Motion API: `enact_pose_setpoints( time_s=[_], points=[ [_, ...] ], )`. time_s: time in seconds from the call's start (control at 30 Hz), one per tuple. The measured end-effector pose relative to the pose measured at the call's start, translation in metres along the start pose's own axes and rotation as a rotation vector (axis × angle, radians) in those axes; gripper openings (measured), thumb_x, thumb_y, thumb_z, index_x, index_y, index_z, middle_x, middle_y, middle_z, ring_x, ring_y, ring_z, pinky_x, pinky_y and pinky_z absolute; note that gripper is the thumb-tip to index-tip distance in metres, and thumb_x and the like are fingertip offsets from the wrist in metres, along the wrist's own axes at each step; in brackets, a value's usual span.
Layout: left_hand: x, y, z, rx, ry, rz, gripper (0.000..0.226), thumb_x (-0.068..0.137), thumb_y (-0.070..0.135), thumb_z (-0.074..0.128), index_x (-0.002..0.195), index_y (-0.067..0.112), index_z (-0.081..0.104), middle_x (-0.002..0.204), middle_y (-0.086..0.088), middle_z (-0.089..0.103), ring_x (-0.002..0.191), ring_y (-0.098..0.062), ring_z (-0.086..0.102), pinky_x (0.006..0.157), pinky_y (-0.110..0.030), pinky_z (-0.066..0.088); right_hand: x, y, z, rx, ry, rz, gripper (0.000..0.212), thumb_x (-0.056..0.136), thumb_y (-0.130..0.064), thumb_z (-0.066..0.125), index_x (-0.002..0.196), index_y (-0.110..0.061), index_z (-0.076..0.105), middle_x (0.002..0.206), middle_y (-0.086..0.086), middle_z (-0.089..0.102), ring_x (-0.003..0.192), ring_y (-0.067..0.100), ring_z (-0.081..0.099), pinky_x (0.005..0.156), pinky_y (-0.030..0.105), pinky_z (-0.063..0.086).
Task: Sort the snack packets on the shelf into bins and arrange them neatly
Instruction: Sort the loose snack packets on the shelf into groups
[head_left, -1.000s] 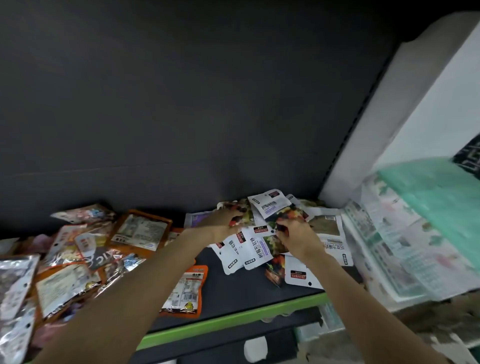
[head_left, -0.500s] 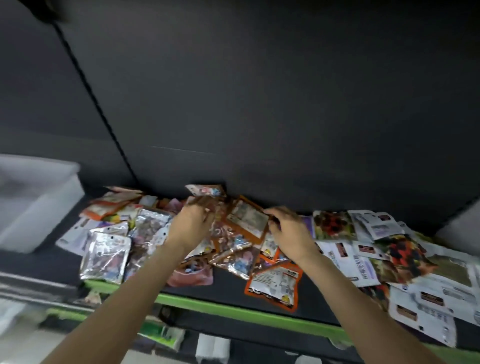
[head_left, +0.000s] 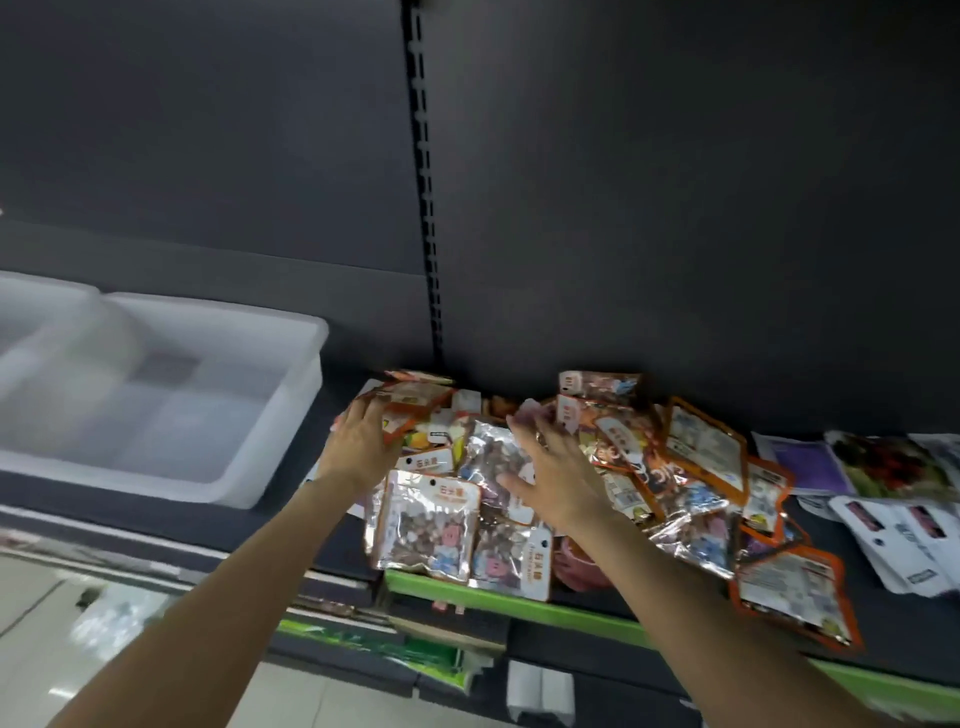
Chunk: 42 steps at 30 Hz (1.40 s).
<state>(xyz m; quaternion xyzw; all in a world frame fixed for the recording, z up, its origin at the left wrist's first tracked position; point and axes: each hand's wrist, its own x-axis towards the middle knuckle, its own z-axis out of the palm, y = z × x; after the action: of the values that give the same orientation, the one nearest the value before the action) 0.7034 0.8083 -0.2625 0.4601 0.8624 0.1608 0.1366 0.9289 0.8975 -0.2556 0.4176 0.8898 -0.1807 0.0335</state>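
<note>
From the head camera, a loose heap of snack packets (head_left: 519, 467) lies on the dark shelf (head_left: 883, 639) with the green front edge, some of them overhanging that edge. A clear plastic bin (head_left: 280, 415) sits on the shelf to the left of the heap, near it but apart, and nothing can be made out inside it. The left hand (head_left: 363, 441) is at the left end of the heap with its fingers curled onto an orange-edged packet (head_left: 410, 400); it seems to be gripping it, though the fingertips are hidden. The right hand (head_left: 556, 473) lies flat over the middle of the heap, fingers spread and straight, pressing down on a shiny foil packet (head_left: 493, 452) and grasping nothing. Further right lie white packets (head_left: 898, 540) in a flatter spread. These packets look light, thin and floppy, and the foil ones are likely slick, so they would slide over each other and off the edge if pushed carelessly. A safe hold is probably a pinch on the flat sealed border or a top corner, or gathering several of one kind together between both palms before lifting them to the bin.
</note>
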Motion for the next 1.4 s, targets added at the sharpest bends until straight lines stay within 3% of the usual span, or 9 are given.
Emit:
enact_pose_setpoints(
  time_s=[0.1,0.23,0.47,0.6,0.8,1.0,1.13,1.23,1.4],
  points=[
    [0.01,-0.026,0.0,-0.093,-0.113,0.003,0.067,0.089,0.032,0.061,0.146,0.015,0.028,0.152,-0.007,0.028,0.138,-0.03,0.028,0.112,-0.044,0.029,0.011,-0.023,0.018,-0.09,-0.058,0.012,0.077,0.086,-0.073,0.024,0.149,-0.041,-0.006,0.16,0.003,-0.005,0.146,0.026,-0.003,0.119,0.043,0.001],
    [0.014,-0.046,0.004,-0.144,-0.186,0.023,0.077,0.088,0.037,0.063,0.149,0.022,0.019,0.156,-0.003,0.017,0.141,-0.028,0.023,0.113,-0.044,0.027,0.017,-0.055,0.029,0.051,-0.049,-0.023,0.085,0.072,-0.08,-0.004,0.148,-0.042,-0.002,0.16,-0.002,-0.006,0.146,0.019,-0.01,0.118,0.044,-0.002],
    [0.021,-0.063,0.002,-0.27,-0.161,0.016,0.06,0.093,0.03,0.057,0.146,0.024,0.028,0.149,-0.006,0.032,0.132,-0.027,0.04,0.105,-0.041,0.039,0.041,-0.064,0.037,-0.214,-0.102,-0.04,0.082,0.086,-0.07,0.039,0.15,-0.035,0.002,0.16,-0.002,-0.002,0.147,0.022,-0.005,0.118,0.043,0.001],
    [0.03,-0.062,-0.002,-0.153,-0.086,0.08,0.078,0.086,0.035,0.066,0.148,0.028,0.021,0.158,-0.002,0.011,0.144,-0.026,0.017,0.114,-0.045,0.025,0.04,-0.05,0.033,-0.24,-0.055,0.014,0.079,0.086,-0.069,0.039,0.15,-0.036,0.006,0.16,-0.005,0.001,0.147,0.02,-0.004,0.119,0.043,0.004],
    [0.061,-0.05,-0.002,0.088,-0.214,0.397,0.112,0.075,0.052,0.071,0.149,0.029,-0.01,0.157,0.003,-0.018,0.145,-0.019,-0.015,0.116,-0.038,-0.004,0.042,-0.051,0.029,-0.219,-0.046,0.089,0.084,0.082,-0.071,0.044,0.15,-0.037,0.01,0.159,-0.006,0.005,0.147,0.021,-0.001,0.118,0.045,0.01],
    [0.077,-0.026,-0.018,0.135,0.122,0.418,0.094,0.081,0.045,0.068,0.15,0.029,0.006,0.153,-0.001,0.02,0.141,-0.024,0.021,0.116,-0.038,0.016,0.042,-0.047,0.025,-0.202,-0.061,0.095,0.085,0.081,-0.07,0.049,0.149,-0.037,0.01,0.159,-0.007,0.008,0.147,0.02,0.003,0.118,0.044,0.014],
    [0.088,-0.019,-0.021,0.25,-0.02,0.41,0.084,0.087,0.042,0.062,0.151,0.027,0.009,0.154,-0.001,0.022,0.143,-0.022,0.018,0.116,-0.038,0.016,0.046,-0.048,0.023,-0.163,-0.06,0.109,0.089,0.077,-0.069,0.056,0.148,-0.037,0.014,0.157,-0.008,0.014,0.144,0.022,0.015,0.115,0.044,0.022],
    [0.092,-0.017,-0.023,0.402,0.073,0.425,0.056,0.094,0.028,0.054,0.145,0.03,0.031,0.139,-0.002,0.04,0.129,-0.024,0.037,0.107,-0.039,0.029,0.046,-0.05,0.022,-0.157,-0.063,0.113,0.09,0.076,-0.067,0.058,0.148,-0.034,0.014,0.156,-0.007,0.016,0.142,0.024,0.021,0.114,0.045,0.025],
    [0.096,-0.021,-0.03,0.46,0.184,0.417,0.031,0.095,0.024,0.054,0.126,0.029,0.057,0.127,-0.001,0.05,0.123,-0.022,0.044,0.106,-0.038,0.033,0.047,-0.053,0.02,-0.146,-0.077,0.114,0.088,0.078,-0.065,0.059,0.148,-0.034,0.016,0.156,-0.008,0.015,0.141,0.024,0.023,0.114,0.047,0.025]
  ],
)
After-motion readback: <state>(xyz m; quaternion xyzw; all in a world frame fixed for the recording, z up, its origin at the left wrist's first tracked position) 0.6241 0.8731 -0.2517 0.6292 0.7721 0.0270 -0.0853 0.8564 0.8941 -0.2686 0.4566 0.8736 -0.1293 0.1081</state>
